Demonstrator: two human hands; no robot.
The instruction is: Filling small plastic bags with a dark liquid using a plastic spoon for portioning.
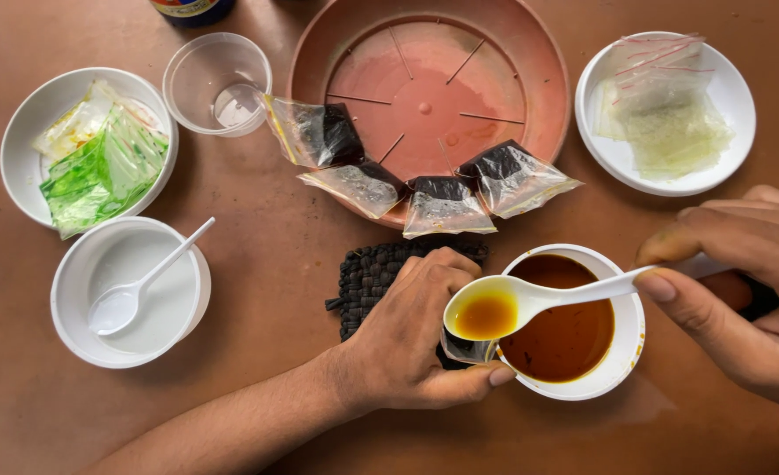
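The right hand (741,281) pinches the handle of a white spoon (530,303) between thumb and fingers, its bowl loaded with amber sauce and held level above the near rim of a white bowl (622,352) of the same brown sauce. The left hand (416,339) is closed around a small clear bag (467,347), thumb underneath and fingers curled over the top, just beside the bowl's left rim and directly below the spoon's tip; the bag's mouth is mostly hidden by the spoon, so I cannot tell how wide it is open. The step in hand looks like filling: a spoonful is lifted and poised over the bag. The next move, as I judge it, calls for a slow tilt of the spoon with its tip kept over the mouth, while the left hand keeps the bag upright and close to the bowl so drips fall back in. A dark woven mat (372,273) lies under the left hand. Beyond it, four filled bags (442,204) rest along the edge of a round reddish tray (539,70). To the right a plate (732,97) holds empty bags; to the left sit a bowl of green packets (20,167), a clear cup (218,84) and a white dish with a second spoon (125,299).
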